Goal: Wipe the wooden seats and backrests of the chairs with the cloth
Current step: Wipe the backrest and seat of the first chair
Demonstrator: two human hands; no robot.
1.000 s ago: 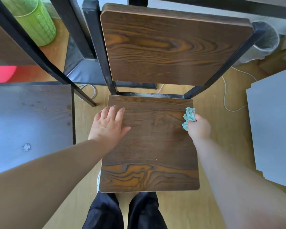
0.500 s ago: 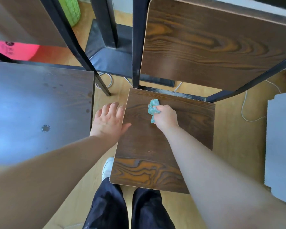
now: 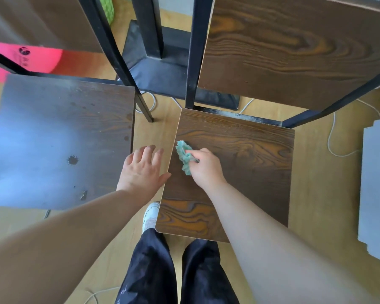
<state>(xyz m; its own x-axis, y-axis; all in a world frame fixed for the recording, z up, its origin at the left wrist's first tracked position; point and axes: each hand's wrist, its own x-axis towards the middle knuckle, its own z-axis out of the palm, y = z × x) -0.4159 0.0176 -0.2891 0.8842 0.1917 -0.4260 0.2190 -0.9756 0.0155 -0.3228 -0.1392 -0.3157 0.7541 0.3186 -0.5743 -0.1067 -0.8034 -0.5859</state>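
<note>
Two chairs stand side by side in my feed. On the right one, the right hand [image 3: 204,167] is closed round the bunched teal cloth [image 3: 184,157] and presses it on the wooden seat [image 3: 239,154], close to that seat's left edge. The left hand [image 3: 143,172] is spread flat, fingers straight and holding nothing, over the gap between the chairs. Its thumb seems to touch the seat's edge, perhaps to steady it.

I judge we're early on: this seat is mid-wipe, and I can't tell how much of it is covered. Its backrest [image 3: 294,51] looks yet to be done. The left chair's seat [image 3: 59,128] shows a dark splotch [image 3: 72,160] and small specks under the glare, so I take it as unwiped — its backrest [image 3: 42,20] too.
</note>
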